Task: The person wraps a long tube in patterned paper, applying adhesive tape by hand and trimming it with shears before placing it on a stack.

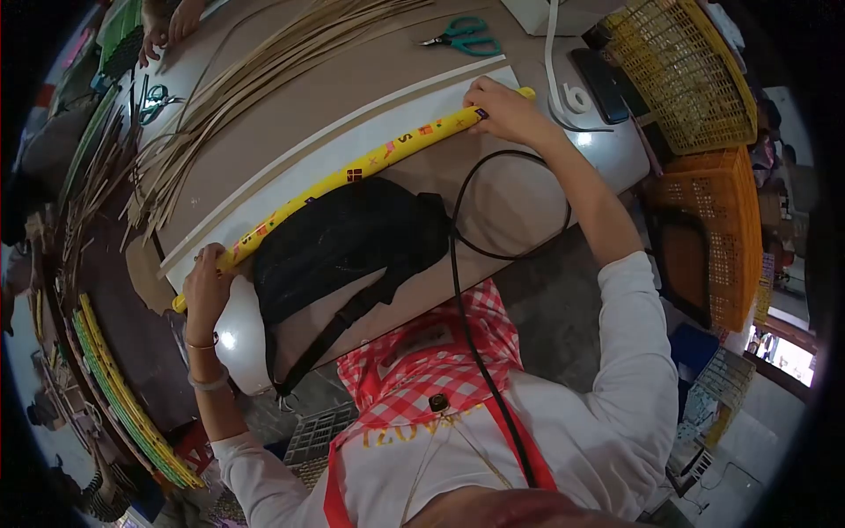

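Note:
A long yellow tube (330, 183) with coloured printed marks lies slantwise across the table in front of me. My left hand (208, 286) is closed around its lower left end. Near its upper right end, my right hand (500, 110) grips it too, with the tip showing past the fingers. Under and behind the tube is a white sheet (290, 180), with a long pale strip (330, 132) along its far edge. A black bag (339, 251) with a strap and buckle rests on my side of the tube, close against it.
Green-handled scissors (471, 37), a phone (600, 86) and a white strip roll (576, 99) lie farther back. Thin brown strips (238, 75) spread across the upper left. Another person's hands (172, 28) are at the top left. Yellow (687, 79) and orange baskets (722, 233) stand right; a black cable (455, 273) hangs down.

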A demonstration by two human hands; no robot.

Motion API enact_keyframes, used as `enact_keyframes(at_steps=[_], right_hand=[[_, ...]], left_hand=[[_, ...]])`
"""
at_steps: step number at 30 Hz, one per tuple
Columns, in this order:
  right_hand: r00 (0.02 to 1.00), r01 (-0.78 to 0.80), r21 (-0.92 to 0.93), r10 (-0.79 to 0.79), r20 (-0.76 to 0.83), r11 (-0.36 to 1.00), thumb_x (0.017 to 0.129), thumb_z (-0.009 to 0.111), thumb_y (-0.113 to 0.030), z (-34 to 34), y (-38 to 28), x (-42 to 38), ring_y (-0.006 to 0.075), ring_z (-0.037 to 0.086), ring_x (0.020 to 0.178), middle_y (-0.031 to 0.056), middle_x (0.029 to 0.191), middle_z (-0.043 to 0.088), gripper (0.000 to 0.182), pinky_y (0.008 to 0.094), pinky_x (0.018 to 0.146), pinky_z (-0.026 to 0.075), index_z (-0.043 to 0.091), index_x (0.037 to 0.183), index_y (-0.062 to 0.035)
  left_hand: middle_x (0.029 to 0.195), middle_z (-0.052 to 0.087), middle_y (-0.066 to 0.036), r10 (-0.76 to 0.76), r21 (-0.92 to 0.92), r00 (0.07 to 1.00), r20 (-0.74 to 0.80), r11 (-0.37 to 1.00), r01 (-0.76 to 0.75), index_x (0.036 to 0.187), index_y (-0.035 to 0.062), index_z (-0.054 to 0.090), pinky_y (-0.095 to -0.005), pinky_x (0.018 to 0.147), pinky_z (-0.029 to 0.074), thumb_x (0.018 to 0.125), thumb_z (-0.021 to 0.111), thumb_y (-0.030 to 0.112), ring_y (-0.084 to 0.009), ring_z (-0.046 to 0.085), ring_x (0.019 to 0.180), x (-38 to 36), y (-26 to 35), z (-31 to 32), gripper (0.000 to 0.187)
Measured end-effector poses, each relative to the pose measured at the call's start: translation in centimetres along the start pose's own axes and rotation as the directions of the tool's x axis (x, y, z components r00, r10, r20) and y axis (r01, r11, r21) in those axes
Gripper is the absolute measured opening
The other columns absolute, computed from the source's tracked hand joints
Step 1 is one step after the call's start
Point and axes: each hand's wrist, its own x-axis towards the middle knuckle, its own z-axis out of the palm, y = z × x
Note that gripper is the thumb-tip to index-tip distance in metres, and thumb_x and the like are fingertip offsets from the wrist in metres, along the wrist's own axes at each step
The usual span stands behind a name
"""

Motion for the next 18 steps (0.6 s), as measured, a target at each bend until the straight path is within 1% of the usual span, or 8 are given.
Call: enact_keyframes(at_steps=[4,6,7,11,14,16,17,18], right_hand=[[0.997,-0.046,-0.01,0.047,0.065,0.999,0.066,0.075,-0.02,-0.4,-0.7,0.0,0.0289,0.053,0.097,0.0076,0.101,0.05,0.037,0.0387,0.082,0.044,0.058,0.096,-0.008],[0.999,-0.021,-0.061,0.023,0.031,0.998,0.067,0.075,-0.022,-0.3,-0.3,0.0,0.0287,0.053,0.096,0.0075,0.101,0.051,0.038,0.039,0.082,0.044,0.059,0.1,-0.009],[1.0,0.005,-0.088,-0.006,-0.009,0.996,0.066,0.075,-0.021,-0.4,-0.4,-0.3,0.0278,0.053,0.096,0.0078,0.102,0.051,0.04,0.0387,0.082,0.044,0.059,0.102,-0.0096],[0.999,0.001,-0.108,-0.006,-0.046,0.994,0.066,0.075,-0.022,0.0,-0.4,-0.8,0.0275,0.053,0.095,0.0074,0.1,0.052,0.04,0.0386,0.082,0.044,0.06,0.102,-0.011],[0.994,0.067,-0.168,-0.08,-0.073,0.984,0.067,0.073,-0.024,0.5,0.3,-0.8,0.0281,0.053,0.094,0.0072,0.097,0.053,0.039,0.0381,0.082,0.043,0.059,0.101,-0.0109],[0.974,0.111,-0.209,-0.148,-0.172,0.972,0.068,0.071,-0.024,0.6,0.5,-0.4,0.0291,0.053,0.093,0.0076,0.095,0.055,0.037,0.0378,0.083,0.042,0.055,0.099,-0.0091],[0.974,0.117,-0.203,-0.153,-0.169,0.972,0.068,0.071,-0.024,0.3,0.4,-0.5,0.0291,0.053,0.093,0.0076,0.095,0.055,0.037,0.0378,0.083,0.042,0.055,0.099,-0.0091],[0.977,0.132,-0.207,-0.162,-0.136,0.969,0.069,0.071,-0.024,-0.2,0.2,-0.6,0.0295,0.053,0.093,0.0083,0.095,0.055,0.037,0.0381,0.084,0.042,0.054,0.097,-0.0081]], left_hand=[[0.098,0.054,-0.014,-0.04,-0.003,0.999,0.037,0.999,0.04,0.103,0.0073,0.047,-0.0418,0.067,0.046,0.074,0.066,0.009,-0.0359,0.056,0.086,-0.4,-0.1,0.4,0.035],[0.104,0.05,-0.016,0.059,-0.02,0.998,-0.039,0.998,-0.059,0.105,0.0058,0.047,-0.0428,0.068,0.046,0.075,0.064,0.006,-0.0369,0.054,0.09,-0.5,0.3,0.4,0.034],[0.106,0.048,-0.015,0.009,-0.071,1.0,-0.025,0.997,-0.011,0.105,0.005,0.047,-0.043,0.069,0.046,0.076,0.063,0.004,-0.0367,0.053,0.092,-0.6,0.6,0.3,0.033],[0.104,0.048,-0.015,0.024,-0.072,0.998,-0.061,0.997,-0.028,0.103,0.0045,0.047,-0.0425,0.07,0.046,0.076,0.062,0.004,-0.0364,0.053,0.09,-0.9,0.4,0.7,0.032],[0.104,0.048,-0.014,0.013,-0.107,0.998,-0.059,0.994,-0.019,0.109,0.0057,0.047,-0.0422,0.07,0.046,0.076,0.062,0.002,-0.0363,0.053,0.09,-1.1,0.0,1.0,0.036],[0.105,0.049,-0.015,0.031,-0.094,0.997,-0.073,0.995,-0.038,0.118,0.0075,0.046,-0.0418,0.072,0.046,0.076,0.061,0.001,-0.0365,0.054,0.09,-1.1,0.2,0.9,0.045],[0.105,0.049,-0.015,0.025,-0.092,0.997,-0.07,0.995,-0.031,0.118,0.0075,0.046,-0.0418,0.072,0.046,0.076,0.061,0.001,-0.0365,0.054,0.09,-1.0,0.3,0.9,0.045],[0.105,0.049,-0.016,-0.036,-0.133,0.997,-0.064,0.991,0.027,0.121,0.0079,0.044,-0.0418,0.073,0.046,0.076,0.061,0.001,-0.0367,0.054,0.09,-0.9,0.3,0.9,0.049]])
